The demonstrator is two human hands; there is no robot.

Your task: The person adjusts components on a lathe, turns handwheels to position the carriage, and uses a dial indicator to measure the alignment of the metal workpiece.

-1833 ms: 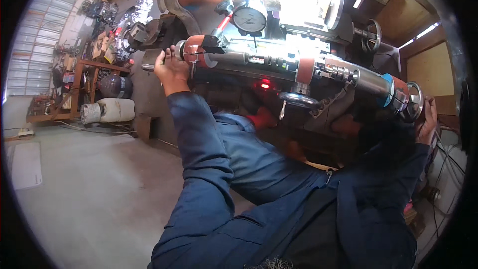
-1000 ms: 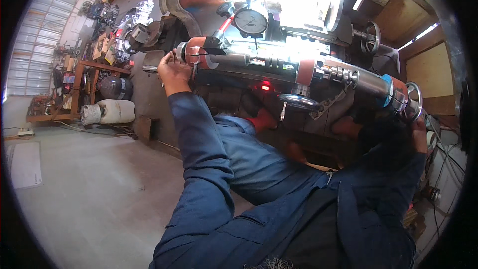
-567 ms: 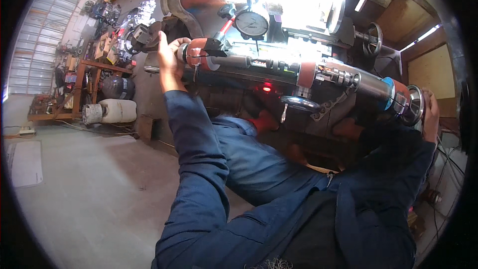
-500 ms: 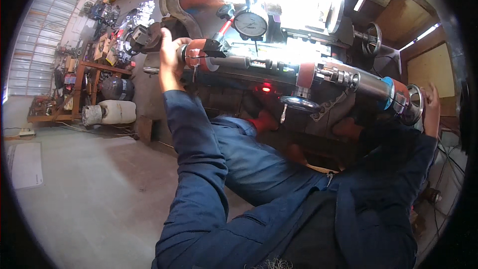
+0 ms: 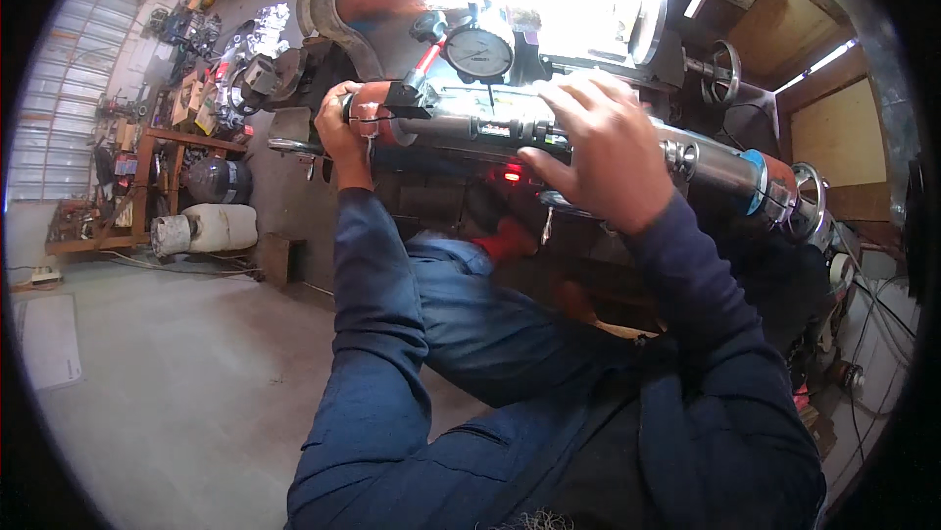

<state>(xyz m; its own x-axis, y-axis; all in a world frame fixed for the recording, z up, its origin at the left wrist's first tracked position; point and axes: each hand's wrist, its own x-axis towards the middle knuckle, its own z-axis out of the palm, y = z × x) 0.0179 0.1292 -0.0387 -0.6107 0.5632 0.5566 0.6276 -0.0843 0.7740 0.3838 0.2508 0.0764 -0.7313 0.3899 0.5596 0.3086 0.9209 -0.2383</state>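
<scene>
My left hand (image 5: 341, 138) is closed round the left end of a red cylindrical holder (image 5: 371, 110) on a long machine. From this holder a stepped metal shaft (image 5: 446, 128) runs to the right. My right hand (image 5: 618, 157) is over the middle of the shaft, fingers stretched and thumb apart, hiding part of it; whether it touches the shaft I cannot tell. Between the hands stands a round dial gauge (image 5: 478, 51) on a red arm (image 5: 428, 59), its thin stem pointing down at the shaft. A red light (image 5: 512, 175) glows below.
At the machine's right end are a blue-ringed red holder (image 5: 769, 187) and a handwheel (image 5: 810, 201). Another handwheel (image 5: 723, 71) sits behind. Bright glare covers the far side. To the left are a pale gas cylinder (image 5: 221, 228), a dark round tank (image 5: 218, 182) and shelves of parts.
My right hand has left the right-end handwheel and moved left over the shaft's middle. The left hand's fingers have closed round the left end. The view has shifted slightly.
</scene>
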